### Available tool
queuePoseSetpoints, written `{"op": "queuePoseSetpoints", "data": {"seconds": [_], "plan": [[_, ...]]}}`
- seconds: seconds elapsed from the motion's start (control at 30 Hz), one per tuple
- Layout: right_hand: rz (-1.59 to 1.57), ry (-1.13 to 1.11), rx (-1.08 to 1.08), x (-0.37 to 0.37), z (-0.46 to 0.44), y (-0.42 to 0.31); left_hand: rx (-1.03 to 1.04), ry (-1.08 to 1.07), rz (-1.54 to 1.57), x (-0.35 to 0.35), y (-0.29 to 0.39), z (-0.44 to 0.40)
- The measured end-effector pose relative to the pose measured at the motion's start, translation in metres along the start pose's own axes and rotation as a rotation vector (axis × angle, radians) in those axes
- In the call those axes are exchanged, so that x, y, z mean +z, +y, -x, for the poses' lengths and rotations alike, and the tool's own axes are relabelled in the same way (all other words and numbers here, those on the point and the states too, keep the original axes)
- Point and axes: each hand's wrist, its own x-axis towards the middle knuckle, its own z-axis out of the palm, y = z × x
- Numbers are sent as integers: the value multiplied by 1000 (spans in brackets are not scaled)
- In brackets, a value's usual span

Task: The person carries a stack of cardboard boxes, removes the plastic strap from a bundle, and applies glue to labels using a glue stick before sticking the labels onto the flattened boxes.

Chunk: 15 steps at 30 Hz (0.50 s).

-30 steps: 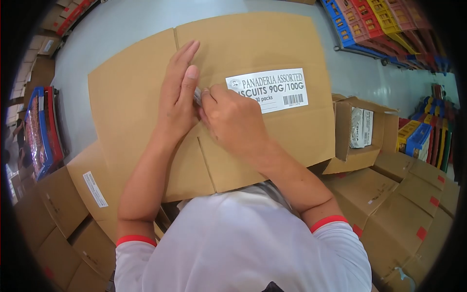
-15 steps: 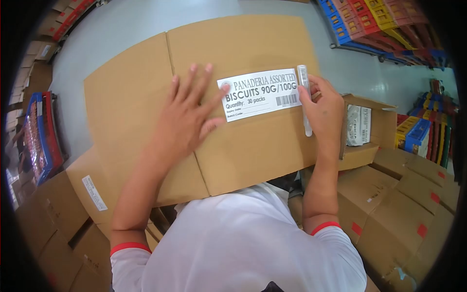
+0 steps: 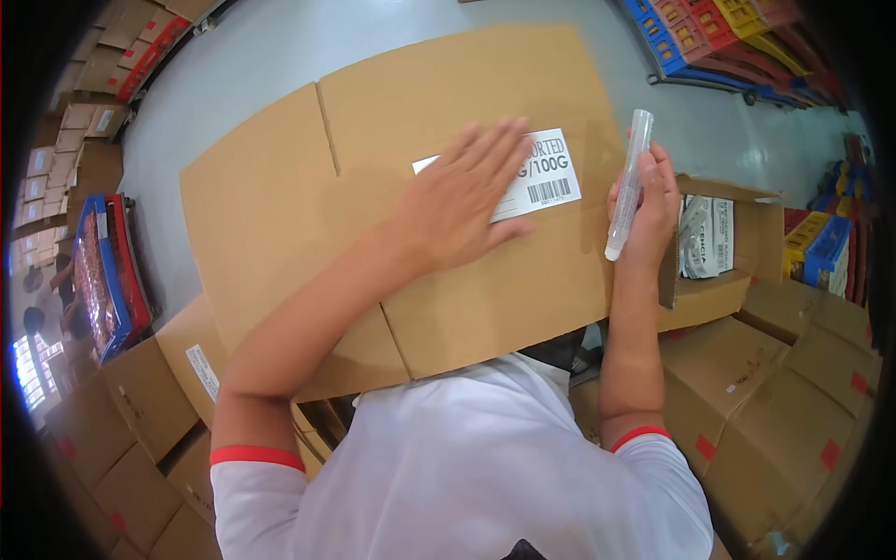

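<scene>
A flat brown cardboard sheet (image 3: 448, 317), creased into panels, spans the space in front of me. On it lies a white printed label (image 3: 554, 177) with biscuit wording and a barcode. My left hand (image 3: 462, 201) rests flat across the label, fingers stretched out, covering its left and middle part. Beyond the sheet's right edge, my right hand (image 3: 649, 205) is closed around a slim translucent tube (image 3: 631, 182), held nearly upright; the tube's contents cannot be made out.
An open carton (image 3: 714, 299) with printed packs (image 3: 707, 238) stands at the right. Closed cartons (image 3: 747, 401) are stacked on both sides. Coloured crates (image 3: 695, 42) stand at the back right, and a blue and red crate (image 3: 117, 271) at the left.
My left hand has slid right, from the label's left edge onto its middle. My right hand has lifted the tube off the sheet and moved right with it.
</scene>
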Motion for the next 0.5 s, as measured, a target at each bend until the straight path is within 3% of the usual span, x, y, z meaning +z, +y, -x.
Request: {"op": "queuePoseSetpoints", "data": {"seconds": [0.17, 0.23, 0.3, 0.4, 0.47, 0.5], "plan": [[-130, -1, -76, -7, -3, 2, 176, 108, 79, 45, 31, -53], [-183, -6, -135, -9, -8, 9, 347, 0, 64, 44, 51, -34], [-111, 72, -250, -8, -7, 15, 358, -45, 93, 44, 68, 5], [-36, 70, -175, -5, -5, 16, 387, -134, 279, 11, 60, 56], [51, 34, -156, -10, -6, 19, -38, -79, 276, -13, 28, 96], [104, 34, -152, -8, -3, 16, -248, 34, 129, -25, 3, 120]]}}
